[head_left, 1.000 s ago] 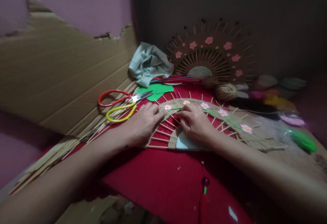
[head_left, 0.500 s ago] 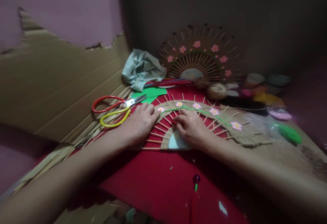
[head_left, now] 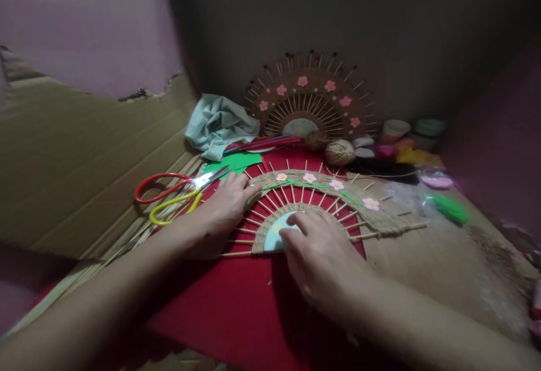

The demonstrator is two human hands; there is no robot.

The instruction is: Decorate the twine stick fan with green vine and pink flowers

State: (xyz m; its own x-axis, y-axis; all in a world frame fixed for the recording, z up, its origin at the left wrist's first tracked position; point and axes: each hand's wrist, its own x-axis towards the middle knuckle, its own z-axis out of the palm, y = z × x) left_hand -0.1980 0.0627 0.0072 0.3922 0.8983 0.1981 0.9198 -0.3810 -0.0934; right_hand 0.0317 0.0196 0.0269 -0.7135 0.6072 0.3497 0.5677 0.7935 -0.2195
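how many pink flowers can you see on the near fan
4 on the near fan: the first flower nearest the left hand, then rightward the second, third and fourth. That hand may hide more.

Front fan [head_left: 321, 179] on counter [head_left: 422, 264]; second fan [head_left: 316, 78] behind, 12 o'clock; cloth [head_left: 220, 125], 11; scissors [head_left: 203, 181], 9–10

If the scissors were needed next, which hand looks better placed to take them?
Left, I'd judge: the left hand is beside the scissors, while the right hand is farther off, over the fan's pale blue centre.
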